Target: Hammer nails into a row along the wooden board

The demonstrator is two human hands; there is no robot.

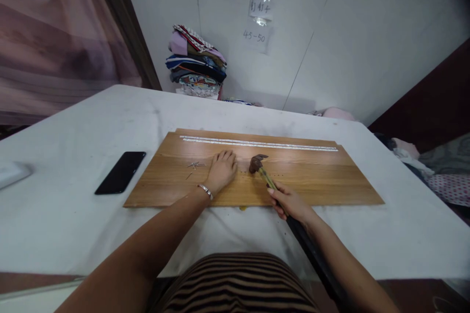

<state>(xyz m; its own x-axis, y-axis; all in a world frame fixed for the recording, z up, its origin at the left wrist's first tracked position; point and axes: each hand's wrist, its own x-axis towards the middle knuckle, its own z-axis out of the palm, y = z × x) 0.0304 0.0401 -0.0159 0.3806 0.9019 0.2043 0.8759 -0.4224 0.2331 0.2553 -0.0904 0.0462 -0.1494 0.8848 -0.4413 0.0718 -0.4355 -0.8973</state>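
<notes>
My right hand [290, 200] is wrapped round the handle of a claw hammer [269, 179]. The rusty hammer head [254, 163] is over the middle of a wooden board [323, 181], close to a row of small dark nail heads or holes; I cannot tell whether it touches the wood. Flat on the same board lies my left hand [223, 170], fingers stretched forward, with a bracelet at the wrist. Beside it, on the left, is a small loose pile of nails [195, 165]. Whatever is under the left palm is hidden.
Two white strips with markings, like rulers [257, 144], run along the board's far side. A black phone [120, 172] lies left of the board on the white table [73, 225]. Folded clothes [196, 61] are stacked against the wall, and a white object [12, 173] sits at the far left.
</notes>
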